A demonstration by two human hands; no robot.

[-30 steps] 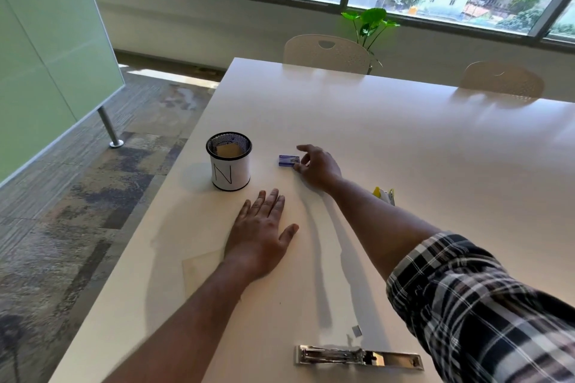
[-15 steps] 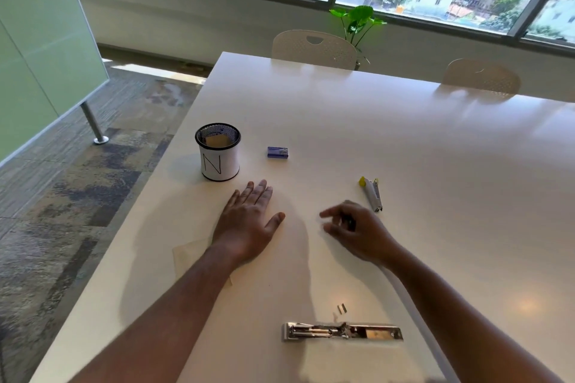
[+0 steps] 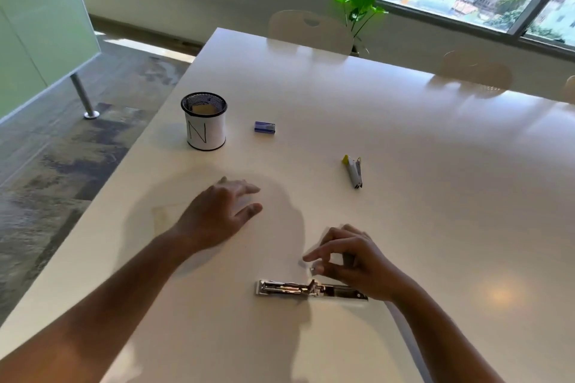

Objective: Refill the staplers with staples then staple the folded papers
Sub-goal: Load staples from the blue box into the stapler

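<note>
A silver stapler lies flat and opened out near the table's front. Just above its right half my right hand pinches a small strip of staples between thumb and fingers. My left hand hovers blurred over the table to the left, fingers apart and holding nothing. A folded paper lies partly under that wrist. A blue staple box sits farther back. A second small stapler, white with a yellow end, lies to the right of centre.
A black mesh cup with a white label marked N stands at the back left, near the table's left edge. Two chairs and a green plant are beyond the far edge. A glass partition stands on the left.
My right hand came back from the blue staple box to just above the open stapler, holding staples. My left hand lifted off the table and shifted slightly.
</note>
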